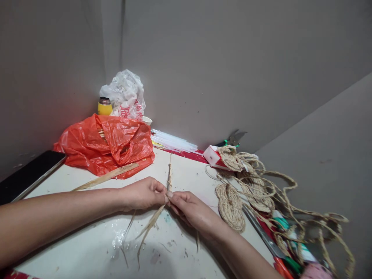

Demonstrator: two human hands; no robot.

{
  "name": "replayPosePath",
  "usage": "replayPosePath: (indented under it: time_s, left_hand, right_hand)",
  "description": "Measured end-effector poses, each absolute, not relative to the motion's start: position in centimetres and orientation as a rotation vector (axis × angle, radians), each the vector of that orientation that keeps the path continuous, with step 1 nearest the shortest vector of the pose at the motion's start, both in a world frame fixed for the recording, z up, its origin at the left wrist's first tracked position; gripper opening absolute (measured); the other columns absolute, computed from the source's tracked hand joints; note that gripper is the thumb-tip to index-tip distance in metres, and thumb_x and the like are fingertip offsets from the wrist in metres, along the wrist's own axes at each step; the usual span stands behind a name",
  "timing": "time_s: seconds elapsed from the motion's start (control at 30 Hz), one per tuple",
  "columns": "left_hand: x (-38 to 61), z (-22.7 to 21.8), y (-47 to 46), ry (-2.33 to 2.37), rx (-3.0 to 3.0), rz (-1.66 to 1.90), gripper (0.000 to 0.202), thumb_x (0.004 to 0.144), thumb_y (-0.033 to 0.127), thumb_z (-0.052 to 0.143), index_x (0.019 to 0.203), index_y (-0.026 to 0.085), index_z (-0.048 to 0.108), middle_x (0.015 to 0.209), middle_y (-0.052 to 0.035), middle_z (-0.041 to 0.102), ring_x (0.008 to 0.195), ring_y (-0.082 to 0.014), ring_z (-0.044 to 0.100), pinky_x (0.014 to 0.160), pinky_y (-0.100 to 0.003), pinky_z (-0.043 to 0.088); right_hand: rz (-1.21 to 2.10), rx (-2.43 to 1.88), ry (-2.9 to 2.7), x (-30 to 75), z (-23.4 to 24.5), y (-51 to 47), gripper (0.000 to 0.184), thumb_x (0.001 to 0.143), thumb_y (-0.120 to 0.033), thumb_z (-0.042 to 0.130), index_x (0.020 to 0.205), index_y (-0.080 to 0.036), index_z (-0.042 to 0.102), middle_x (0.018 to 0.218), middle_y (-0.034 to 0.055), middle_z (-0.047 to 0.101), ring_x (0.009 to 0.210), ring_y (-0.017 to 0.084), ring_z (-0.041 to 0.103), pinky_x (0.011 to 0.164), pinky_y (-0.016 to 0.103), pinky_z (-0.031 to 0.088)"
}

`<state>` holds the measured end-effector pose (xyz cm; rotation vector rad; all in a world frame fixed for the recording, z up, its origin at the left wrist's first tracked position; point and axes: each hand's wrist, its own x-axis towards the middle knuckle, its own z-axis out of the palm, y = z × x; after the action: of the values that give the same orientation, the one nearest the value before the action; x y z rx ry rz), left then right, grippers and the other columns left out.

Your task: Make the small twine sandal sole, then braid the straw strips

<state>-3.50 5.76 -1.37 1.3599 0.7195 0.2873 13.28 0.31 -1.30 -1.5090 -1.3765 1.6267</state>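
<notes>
Near the middle of the white table (95,248), my left hand (148,193) and my right hand (188,207) meet, with fingers and thumbs pinched on a braid of straw-like fibre (169,174). Its narrow finished part stands up beyond my fingertips. Loose flat strands (152,223) hang from the pinch toward me, and a few more dangle below each hand. Another dry, pale fibre strip (106,176) lies behind my left forearm, partly across the red bag.
An orange-red plastic bag (128,143), a phone (29,174), a yellow jar (104,107) and a white bag (124,93) stand at left. White glue sticks (174,140) lie behind. At right are coiled braids (231,207), scissors (266,234) and pliers (234,137).
</notes>
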Motion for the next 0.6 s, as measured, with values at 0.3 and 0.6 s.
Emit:
replayPosePath:
  time_s: [0.3, 0.6]
  left_hand:
    - [-4.7, 0.6, 5.2, 0.874, 1.946, 0.294, 0.029, 0.081, 0.031, 0.042, 0.063, 0.016, 0.059, 0.055, 0.0025, 0.049, 0.053, -0.0111, 0.042, 0.049, -0.021, 0.029]
    - [-4.4, 0.7, 0.9, 0.682, 2.714, 0.012, 0.017, 0.08, 0.022, 0.045, 0.077, 0.016, 0.061, 0.065, -0.0085, 0.063, 0.043, -0.0154, 0.042, 0.044, -0.028, 0.02]
  right_hand:
    - [1.736, -1.383, -0.955, 12.0, -1.4, -0.4, 0.04, 0.072, -0.052, 0.065, 0.06, -0.016, 0.053, 0.038, -0.0117, 0.03, 0.031, 0.002, 0.015, 0.032, 0.02, 0.008]
    - [1.859, -1.285, -0.787, 11.6, -1.3, -0.9, 0.033, 0.071, -0.043, 0.07, 0.064, -0.014, 0.054, 0.039, -0.0132, 0.024, 0.034, 0.001, 0.01, 0.033, 0.018, 0.004]
